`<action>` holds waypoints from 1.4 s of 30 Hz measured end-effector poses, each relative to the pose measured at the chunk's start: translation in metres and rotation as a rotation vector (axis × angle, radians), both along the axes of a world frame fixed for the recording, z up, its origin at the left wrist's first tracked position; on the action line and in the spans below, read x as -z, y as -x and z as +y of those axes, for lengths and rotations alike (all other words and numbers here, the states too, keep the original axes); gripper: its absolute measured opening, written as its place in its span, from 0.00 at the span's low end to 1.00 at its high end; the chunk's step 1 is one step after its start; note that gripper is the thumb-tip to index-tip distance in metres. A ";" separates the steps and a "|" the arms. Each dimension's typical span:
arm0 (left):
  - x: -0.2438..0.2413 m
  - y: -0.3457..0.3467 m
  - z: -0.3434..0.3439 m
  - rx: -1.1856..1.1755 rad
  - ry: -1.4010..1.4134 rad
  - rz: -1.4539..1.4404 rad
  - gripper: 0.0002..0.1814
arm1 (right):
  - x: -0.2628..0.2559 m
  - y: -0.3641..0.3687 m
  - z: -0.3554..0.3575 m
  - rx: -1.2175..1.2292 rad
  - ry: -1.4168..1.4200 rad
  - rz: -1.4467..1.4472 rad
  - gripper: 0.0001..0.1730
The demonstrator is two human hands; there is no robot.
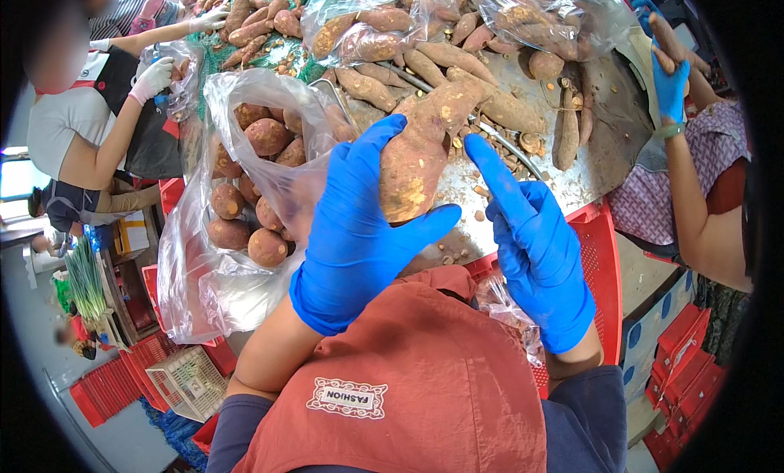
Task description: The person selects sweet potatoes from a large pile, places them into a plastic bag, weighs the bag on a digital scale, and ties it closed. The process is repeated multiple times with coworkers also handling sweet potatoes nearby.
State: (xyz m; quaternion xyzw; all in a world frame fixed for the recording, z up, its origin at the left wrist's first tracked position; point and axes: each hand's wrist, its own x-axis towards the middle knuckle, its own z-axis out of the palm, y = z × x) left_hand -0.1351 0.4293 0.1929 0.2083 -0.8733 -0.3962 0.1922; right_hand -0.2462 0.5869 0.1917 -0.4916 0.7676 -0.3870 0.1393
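Observation:
My left hand [361,228], in a blue glove, holds a large lumpy sweet potato [413,167] above the metal tabletop [597,173]. Its thumb lies below the root and its fingers reach up the left side. Right of the root is my blue-gloved right hand [539,246], with the index finger stretched towards it and the other fingers curled. Whether those fingers hold anything is hidden. Beyond this hand, a curved metal strip [511,148] lies among cut ends and trimmings. A clear plastic bag [184,277] stands left of my left hand, with several round sweet potatoes [228,202] inside.
Long sweet potatoes [508,109] and filled plastic bags [392,20] cover the table's far side. A co-worker's white-gloved hand [153,78] is at left, another's blue-gloved hand [669,84] at right. Red plastic crates [603,259] stand beneath the table edge.

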 end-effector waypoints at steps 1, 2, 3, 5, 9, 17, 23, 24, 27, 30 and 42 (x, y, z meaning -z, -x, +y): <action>-0.001 0.000 0.000 0.002 0.007 -0.002 0.41 | 0.000 0.000 0.000 0.007 -0.003 0.016 0.38; -0.001 0.000 -0.001 0.004 0.014 -0.004 0.41 | -0.001 0.000 -0.001 0.014 0.006 0.007 0.38; -0.001 0.000 -0.001 0.006 0.015 -0.003 0.41 | -0.001 0.000 -0.001 0.021 0.015 -0.001 0.38; -0.001 0.001 -0.001 0.011 0.018 0.000 0.41 | -0.003 0.001 -0.001 0.027 0.029 -0.022 0.38; 0.002 0.000 -0.002 0.013 0.002 0.013 0.41 | 0.000 0.000 -0.001 0.028 0.044 -0.030 0.38; 0.003 -0.001 -0.002 0.011 -0.002 0.025 0.41 | 0.000 -0.004 -0.002 0.002 -0.004 -0.035 0.37; 0.003 -0.002 -0.001 -0.008 -0.012 0.006 0.42 | -0.003 -0.001 -0.002 0.007 0.005 -0.023 0.38; 0.003 -0.002 -0.001 -0.007 -0.016 0.007 0.41 | -0.004 -0.001 -0.002 0.026 -0.003 -0.021 0.38; 0.004 -0.002 -0.002 -0.002 -0.014 0.007 0.41 | -0.004 -0.002 -0.003 0.052 0.012 -0.031 0.38; 0.005 -0.002 -0.003 0.008 0.003 0.011 0.41 | -0.001 -0.003 -0.002 0.063 0.003 -0.013 0.38; 0.007 -0.007 -0.002 -0.001 -0.175 -0.027 0.41 | -0.017 0.000 -0.005 0.000 -0.038 0.000 0.38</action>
